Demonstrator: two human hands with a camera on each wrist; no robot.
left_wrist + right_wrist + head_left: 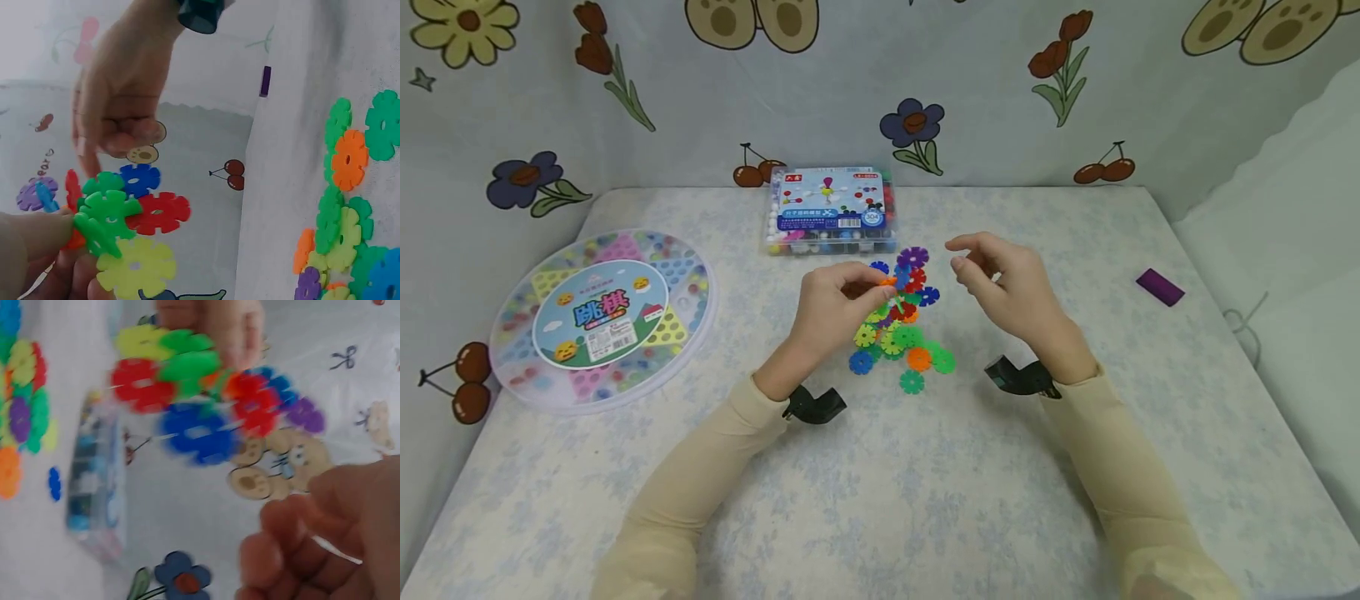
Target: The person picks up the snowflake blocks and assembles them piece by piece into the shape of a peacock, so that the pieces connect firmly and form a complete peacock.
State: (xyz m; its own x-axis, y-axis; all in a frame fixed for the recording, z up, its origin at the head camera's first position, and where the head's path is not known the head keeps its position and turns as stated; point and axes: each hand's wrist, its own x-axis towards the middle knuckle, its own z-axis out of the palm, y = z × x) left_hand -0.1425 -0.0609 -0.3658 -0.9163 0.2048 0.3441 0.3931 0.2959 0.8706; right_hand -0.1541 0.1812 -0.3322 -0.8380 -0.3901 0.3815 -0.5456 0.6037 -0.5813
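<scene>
My left hand (835,307) pinches a cluster of joined flower-shaped plastic discs (109,212) between thumb and fingers, held above the table. Green, red, blue, yellow and purple discs fan out from it, with an orange one at the fingertips. A large blue disc (199,433) of the cluster shows blurred in the right wrist view. To the right, my right hand (1015,292) hovers apart from the cluster, its fingers loosely bent and holding nothing. Beneath the left hand lies a pile of loose discs, among them an orange disc (919,359) and a green disc (912,382).
A clear box of coloured beads (831,204) stands behind the pile. On the left lies a round Chinese checkers set (601,315) with a printed label. Toward the right edge of the table is a small purple rectangle (1161,287). Patterned cloth hangs behind.
</scene>
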